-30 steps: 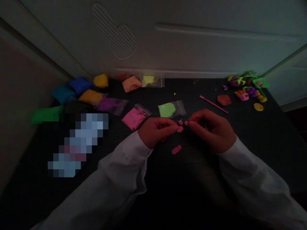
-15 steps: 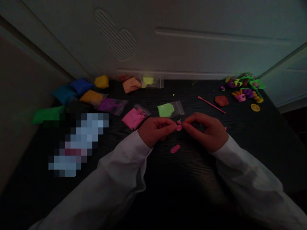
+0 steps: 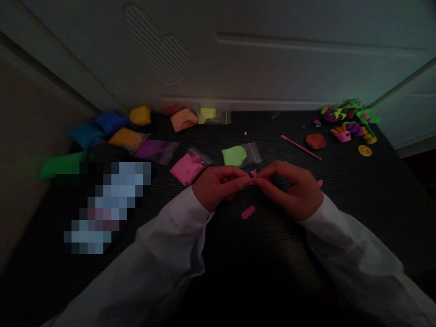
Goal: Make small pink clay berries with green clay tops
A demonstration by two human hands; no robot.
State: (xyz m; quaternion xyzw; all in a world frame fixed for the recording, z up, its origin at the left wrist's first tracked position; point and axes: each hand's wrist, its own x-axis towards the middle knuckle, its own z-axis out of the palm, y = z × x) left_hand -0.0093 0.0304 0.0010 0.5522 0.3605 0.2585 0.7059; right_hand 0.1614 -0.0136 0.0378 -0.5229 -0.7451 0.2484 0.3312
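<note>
My left hand (image 3: 221, 185) pinches a small pink piece of modelling clay (image 3: 252, 180) between thumb and fingertips. From the other side my right hand (image 3: 291, 188) is closed at the same piece, its thumb and forefinger tips almost meeting the left ones. Just behind the fingertips shows a tiny pink clay shape with a green tip (image 3: 254, 173). Nearer to me, a strip of flat, overlapping pink clay discs (image 3: 248, 212) lies on the dark table. The fingers cover most of the held piece.
Bags of pink clay (image 3: 188, 168) and light green clay (image 3: 235, 156) lie beyond my hands. Several more coloured packs, such as a blue pack (image 3: 111, 121), sit at the left. At the right are a pink stick tool (image 3: 301, 147), a red clay lump (image 3: 315, 141) and finished clay figures (image 3: 354, 120).
My right hand has moved left until its fingertips meet the piece in my left hand. The pink disc that showed at the left fingertips is now mostly covered.
</note>
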